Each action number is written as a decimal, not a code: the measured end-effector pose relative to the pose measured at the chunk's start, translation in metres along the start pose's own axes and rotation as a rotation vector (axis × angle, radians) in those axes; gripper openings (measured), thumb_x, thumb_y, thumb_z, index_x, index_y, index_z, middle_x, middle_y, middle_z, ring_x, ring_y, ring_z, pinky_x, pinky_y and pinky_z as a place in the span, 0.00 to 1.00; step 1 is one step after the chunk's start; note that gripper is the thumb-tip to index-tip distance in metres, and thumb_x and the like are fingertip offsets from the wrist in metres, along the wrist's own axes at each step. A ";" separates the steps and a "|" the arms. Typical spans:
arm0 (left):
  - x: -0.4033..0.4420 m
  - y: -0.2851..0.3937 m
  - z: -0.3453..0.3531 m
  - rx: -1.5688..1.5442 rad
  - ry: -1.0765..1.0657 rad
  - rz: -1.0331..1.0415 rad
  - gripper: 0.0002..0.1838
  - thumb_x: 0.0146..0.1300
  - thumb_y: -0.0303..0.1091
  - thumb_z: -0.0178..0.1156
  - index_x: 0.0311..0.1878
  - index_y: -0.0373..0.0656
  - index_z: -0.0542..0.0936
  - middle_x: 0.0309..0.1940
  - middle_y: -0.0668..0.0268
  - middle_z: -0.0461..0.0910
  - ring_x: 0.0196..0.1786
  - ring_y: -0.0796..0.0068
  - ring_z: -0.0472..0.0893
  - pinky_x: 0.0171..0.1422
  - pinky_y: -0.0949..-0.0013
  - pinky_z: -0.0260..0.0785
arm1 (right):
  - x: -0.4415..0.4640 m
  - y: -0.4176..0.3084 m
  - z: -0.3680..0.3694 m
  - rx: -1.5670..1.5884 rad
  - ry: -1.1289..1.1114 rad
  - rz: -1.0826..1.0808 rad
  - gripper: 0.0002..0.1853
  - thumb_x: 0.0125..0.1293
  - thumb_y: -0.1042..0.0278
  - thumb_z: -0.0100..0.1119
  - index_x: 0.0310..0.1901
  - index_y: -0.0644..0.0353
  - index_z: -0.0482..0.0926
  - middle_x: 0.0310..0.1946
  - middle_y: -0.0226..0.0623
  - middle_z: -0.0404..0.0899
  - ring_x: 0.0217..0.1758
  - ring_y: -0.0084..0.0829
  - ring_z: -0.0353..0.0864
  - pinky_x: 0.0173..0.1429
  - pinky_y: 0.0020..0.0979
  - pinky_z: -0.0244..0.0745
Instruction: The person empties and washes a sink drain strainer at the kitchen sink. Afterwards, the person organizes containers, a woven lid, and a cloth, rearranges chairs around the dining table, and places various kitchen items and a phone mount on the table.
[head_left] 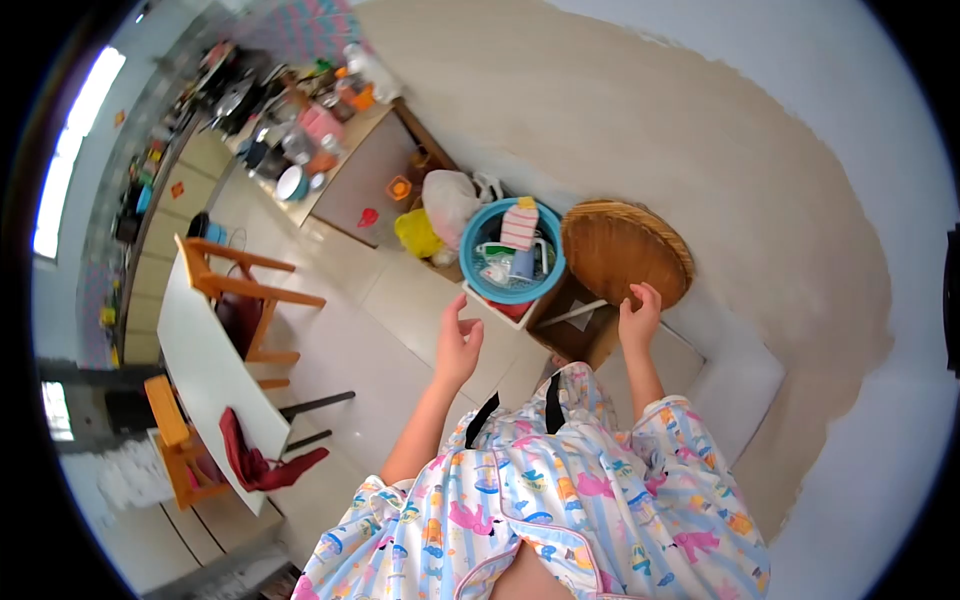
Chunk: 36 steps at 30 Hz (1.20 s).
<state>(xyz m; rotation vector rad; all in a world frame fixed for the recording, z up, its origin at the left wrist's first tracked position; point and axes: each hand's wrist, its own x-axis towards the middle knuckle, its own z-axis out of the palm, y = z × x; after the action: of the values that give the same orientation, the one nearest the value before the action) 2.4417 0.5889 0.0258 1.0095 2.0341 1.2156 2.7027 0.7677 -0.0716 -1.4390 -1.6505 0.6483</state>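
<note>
My left hand hovers over the tiled floor, holding nothing, its fingers loosely bent and apart. To its upper right stands a round blue basin filled with mixed items, among them a striped cloth and clear plastic. My right hand has bent, parted fingers with nothing visible in them. In view it overlaps the lower edge of a round woven wicker tray, which leans near the wall; whether the fingers touch it I cannot tell. Between my hands, below the basin and tray, sits an open cardboard box.
White and yellow plastic bags lie beside the basin. A cluttered counter stands at the upper left. On the left are a white table, a wooden chair and a dark red cloth. A wall rises on the right.
</note>
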 end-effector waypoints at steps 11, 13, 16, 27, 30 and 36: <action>-0.219 -0.160 -0.247 -0.073 0.611 -0.231 0.24 0.60 0.24 0.58 0.60 0.38 0.67 0.58 0.57 0.67 0.45 0.73 0.79 0.47 0.73 0.74 | -0.164 -0.204 0.111 0.359 -0.537 -0.146 0.11 0.55 0.83 0.55 0.42 0.65 0.76 0.46 0.39 0.74 0.41 0.30 0.80 0.45 0.28 0.76; -0.278 -0.182 -0.289 -0.066 0.727 -0.335 0.22 0.59 0.24 0.58 0.58 0.39 0.69 0.56 0.58 0.69 0.45 0.73 0.79 0.46 0.73 0.74 | -0.206 -0.232 0.139 0.423 -0.668 -0.248 0.10 0.56 0.83 0.55 0.42 0.65 0.76 0.46 0.40 0.73 0.40 0.29 0.80 0.46 0.26 0.76; -0.356 -0.210 -0.335 0.015 0.938 -0.421 0.17 0.57 0.25 0.59 0.51 0.37 0.72 0.45 0.59 0.73 0.39 0.71 0.80 0.43 0.70 0.74 | -0.260 -0.288 0.167 0.411 -0.872 -0.263 0.10 0.56 0.83 0.55 0.41 0.65 0.76 0.47 0.39 0.73 0.39 0.27 0.80 0.45 0.26 0.77; -0.447 -0.264 -0.418 -0.034 1.321 -0.668 0.11 0.57 0.32 0.65 0.39 0.36 0.77 0.43 0.59 0.76 0.40 0.71 0.79 0.42 0.71 0.74 | -0.381 -0.441 0.273 0.219 -1.279 -0.552 0.08 0.56 0.79 0.56 0.38 0.64 0.78 0.34 0.38 0.78 0.33 0.27 0.80 0.39 0.27 0.75; -0.429 -0.264 -0.441 -0.001 1.368 -0.722 0.17 0.57 0.32 0.65 0.47 0.37 0.75 0.49 0.58 0.72 0.45 0.68 0.78 0.43 0.69 0.74 | -0.405 -0.457 0.331 0.221 -1.394 -0.500 0.08 0.56 0.77 0.56 0.39 0.63 0.79 0.31 0.38 0.79 0.31 0.28 0.79 0.39 0.28 0.75; -0.416 -0.277 -0.530 0.261 1.432 -0.810 0.33 0.54 0.32 0.67 0.62 0.39 0.65 0.55 0.54 0.67 0.51 0.61 0.76 0.46 0.65 0.75 | -0.482 -0.541 0.437 0.279 -1.626 -0.565 0.11 0.54 0.76 0.57 0.40 0.61 0.80 0.30 0.39 0.80 0.32 0.30 0.79 0.40 0.30 0.75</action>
<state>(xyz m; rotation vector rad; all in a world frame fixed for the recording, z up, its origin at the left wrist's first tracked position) 2.1818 -0.0911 0.0409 -0.9780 3.1074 1.2633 2.0418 0.2479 0.0209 0.0969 -2.7260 1.8145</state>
